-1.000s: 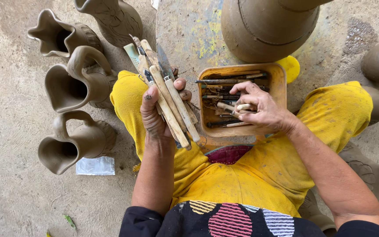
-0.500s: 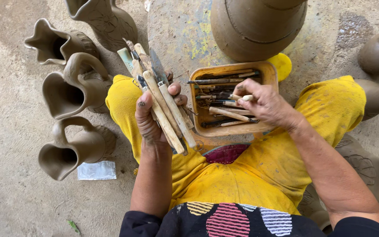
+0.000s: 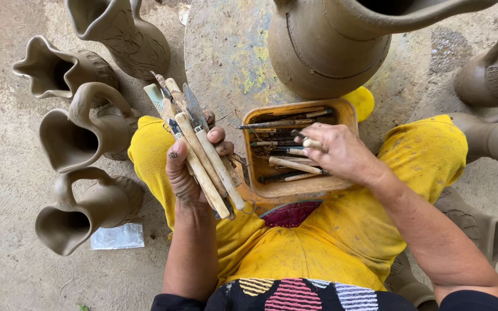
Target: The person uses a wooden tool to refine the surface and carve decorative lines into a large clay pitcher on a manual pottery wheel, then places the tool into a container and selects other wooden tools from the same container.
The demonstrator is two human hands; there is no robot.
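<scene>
My left hand (image 3: 188,167) grips a bundle of wooden-handled carving tools (image 3: 200,152), their blades fanned up and to the left. An orange plastic tub (image 3: 341,115) rests on my lap, between my legs in yellow trousers, with several more tools lying in it. My right hand (image 3: 338,152) reaches into the tub, fingers pinched around the end of a small pale-handled tool (image 3: 309,143). A large unfired clay jug (image 3: 329,49) stands on the round turntable (image 3: 226,52) just beyond the tub.
Three unfired clay pitchers (image 3: 82,135) stand on the concrete floor at my left, a carved one (image 3: 125,34) behind them. More clay pots (image 3: 491,75) sit at the right. A yellow lid (image 3: 361,101) lies beside the tub. A small plastic bag (image 3: 117,236) lies on the floor.
My right hand has shifted slightly left within the tub and picked at a small tool. The left hand keeps its bundle. My view moved closer.
</scene>
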